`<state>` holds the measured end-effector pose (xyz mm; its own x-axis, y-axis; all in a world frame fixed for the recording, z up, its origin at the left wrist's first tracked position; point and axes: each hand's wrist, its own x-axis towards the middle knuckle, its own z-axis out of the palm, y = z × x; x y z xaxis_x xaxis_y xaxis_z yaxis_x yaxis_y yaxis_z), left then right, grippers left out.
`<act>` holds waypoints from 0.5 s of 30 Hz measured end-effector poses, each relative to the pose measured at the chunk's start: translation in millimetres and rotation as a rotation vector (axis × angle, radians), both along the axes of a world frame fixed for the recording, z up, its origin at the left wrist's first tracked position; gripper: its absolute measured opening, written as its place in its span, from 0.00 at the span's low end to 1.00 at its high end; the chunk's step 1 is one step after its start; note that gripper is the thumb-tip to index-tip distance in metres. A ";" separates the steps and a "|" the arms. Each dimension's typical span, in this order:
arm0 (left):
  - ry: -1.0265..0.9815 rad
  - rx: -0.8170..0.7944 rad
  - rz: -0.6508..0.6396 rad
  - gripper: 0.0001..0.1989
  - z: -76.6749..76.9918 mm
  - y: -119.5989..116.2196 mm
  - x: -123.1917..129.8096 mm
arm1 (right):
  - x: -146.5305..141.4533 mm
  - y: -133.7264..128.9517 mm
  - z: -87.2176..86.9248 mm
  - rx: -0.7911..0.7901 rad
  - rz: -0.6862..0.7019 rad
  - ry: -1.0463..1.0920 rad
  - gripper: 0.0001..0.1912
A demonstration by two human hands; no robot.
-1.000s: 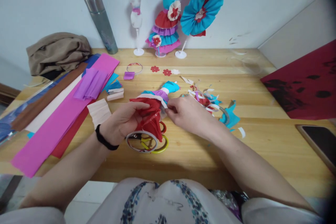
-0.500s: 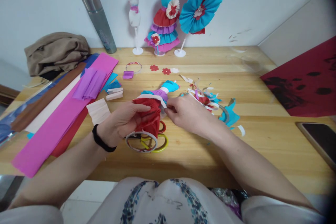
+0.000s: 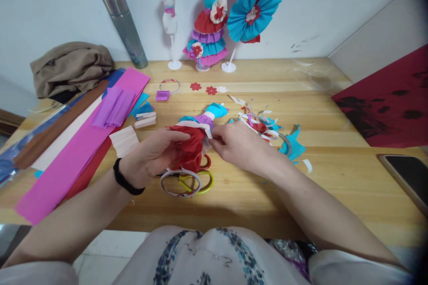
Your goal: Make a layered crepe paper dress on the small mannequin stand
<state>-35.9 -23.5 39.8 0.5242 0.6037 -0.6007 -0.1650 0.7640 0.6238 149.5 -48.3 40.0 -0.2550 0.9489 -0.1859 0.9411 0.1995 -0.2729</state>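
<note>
My left hand (image 3: 152, 152) grips red crepe paper (image 3: 191, 148) between thumb and fingers, the paper gathered into folds. Along the upper edge of the red paper runs a white strip (image 3: 198, 125), and my right hand (image 3: 236, 143) pinches its end with thumb and forefinger. Just behind lies a small mannequin (image 3: 216, 110) on its side, dressed in turquoise and purple paper. Close below the red paper are a roll of tape (image 3: 181, 196) and scissors (image 3: 210, 183) with yellow handles. Red handles of another pair (image 3: 207, 162) show partly behind the paper.
Crepe paper strips (image 3: 83, 142) lie at left, near a brown cloth (image 3: 72, 69) and flask (image 3: 126, 31). Standing along the wall are a bare mannequin (image 3: 169, 9) and two decorated ones, including a layered dress (image 3: 207, 26). Paper scraps (image 3: 294, 144) and a phone (image 3: 404, 178) lie right.
My left hand has shifted slightly left and the red paper has spread and bunched differently, showing more of the tape roll. The right hand keeps its pinch in nearly the same place.
</note>
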 end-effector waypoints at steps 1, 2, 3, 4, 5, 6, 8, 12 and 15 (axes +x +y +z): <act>0.002 -0.001 -0.001 0.07 -0.5 0.3 -1.1 | -0.2 0.1 0.0 0.000 0.005 -0.003 0.14; 0.007 -0.003 0.000 0.07 -1.0 0.5 -2.2 | -0.4 0.1 0.1 0.003 0.010 -0.006 0.14; 0.013 -0.004 0.000 0.07 -1.3 0.7 -3.1 | -0.6 0.1 0.1 0.007 0.017 -0.007 0.14; 0.020 -0.005 -0.003 0.07 -1.6 0.8 -4.0 | -0.7 0.1 0.1 0.009 0.022 -0.008 0.14; 0.024 -0.007 -0.009 0.06 -1.7 0.7 -4.8 | -0.8 0.0 0.1 0.010 0.027 -0.007 0.14; 0.022 -0.008 -0.018 0.06 -1.8 0.6 -5.5 | -0.8 -0.1 -0.1 0.011 0.029 -0.007 0.14; 0.006 -0.007 -0.037 0.06 -2.0 0.1 -6.7 | -0.7 -0.1 -0.5 0.010 0.031 -0.009 0.14; 0.011 -0.007 -0.034 0.05 -2.5 -0.4 -8.5 | -0.9 0.1 -0.7 0.005 0.026 -0.017 0.14; 0.030 -0.008 -0.031 0.05 -1.7 -0.4 -8.8 | -1.5 0.1 0.3 -0.010 0.022 -0.025 0.14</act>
